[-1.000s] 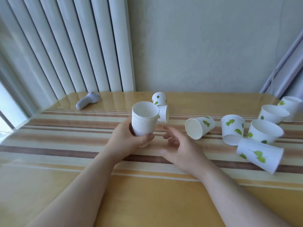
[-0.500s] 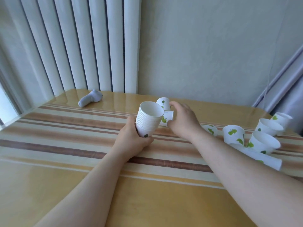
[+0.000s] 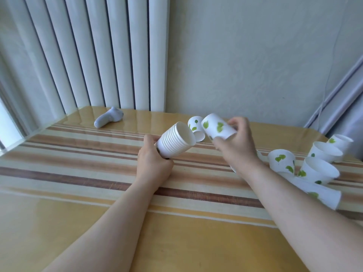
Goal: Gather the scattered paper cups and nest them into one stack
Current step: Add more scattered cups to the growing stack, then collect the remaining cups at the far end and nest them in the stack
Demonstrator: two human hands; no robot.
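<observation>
While I watch from the head view, these lines hold:

Change: my right hand (image 3: pixel 233 146), half a second ago reaching down to a cup at the back of the table (image 3: pixel 59 222), is now lifted with that cup.
Right hand: fingers curled round a single cup (image 3: pixel 218 127), held tilted above the table, its base pointing toward the stack's mouth, just beside it and not yet inside.
Left hand (image 3: pixel 155 163): grips the stack (image 3: pixel 175 142) by its lower end; the stack now leans further right, mouth toward the single cup.
Stack contents: many nested rims show; the top cup is empty.
Back cup (image 3: pixel 195 127): rests behind the stack, partly covered by it and the single cup.
Loose cups (image 3: pixel 314 169): a cluster at the right, some upright, some on their sides, blurred; my right forearm hides part of it.
Grey handle-shaped object (image 3: pixel 108 119): far left corner; I cannot tell what it is.
</observation>
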